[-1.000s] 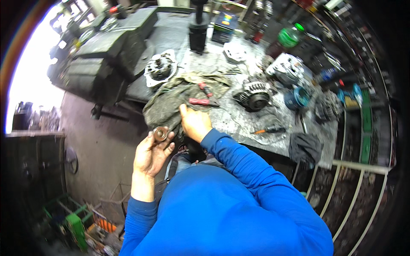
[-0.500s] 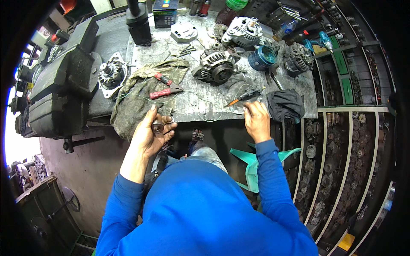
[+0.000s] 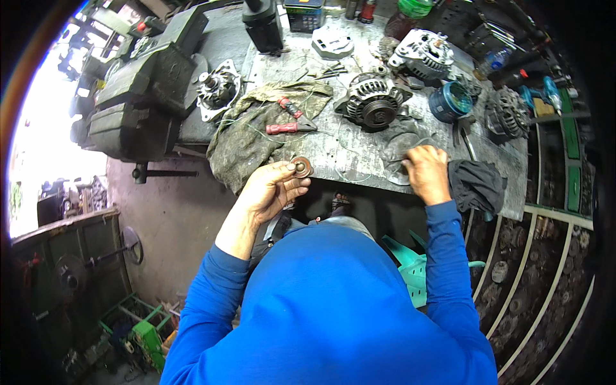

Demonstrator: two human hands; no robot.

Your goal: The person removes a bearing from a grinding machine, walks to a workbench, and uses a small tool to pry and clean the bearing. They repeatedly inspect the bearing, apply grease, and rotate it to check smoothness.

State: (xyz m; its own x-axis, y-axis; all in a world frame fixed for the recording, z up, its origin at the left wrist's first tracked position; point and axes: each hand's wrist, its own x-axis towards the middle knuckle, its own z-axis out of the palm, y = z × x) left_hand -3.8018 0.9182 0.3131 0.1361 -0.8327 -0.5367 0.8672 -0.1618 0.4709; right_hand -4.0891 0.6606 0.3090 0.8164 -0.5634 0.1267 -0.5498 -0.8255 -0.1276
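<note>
Left hand (image 3: pixel 269 189) grips a small round pulley (image 3: pixel 301 167) at the bench (image 3: pixel 359 157) near edge, flat face apparently upward, axis vertical. Right hand (image 3: pixel 426 172) rests palm-down on the bench, fingers curled; grasp unclear.

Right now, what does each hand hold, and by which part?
The left hand holds a small round pulley by its rim, at the fingertips. The right hand rests on the bench; whether it grips anything cannot be told.

Rusty disc (image 3: pixel 301 167) in left hand (image 3: pixel 269 189)
</note>
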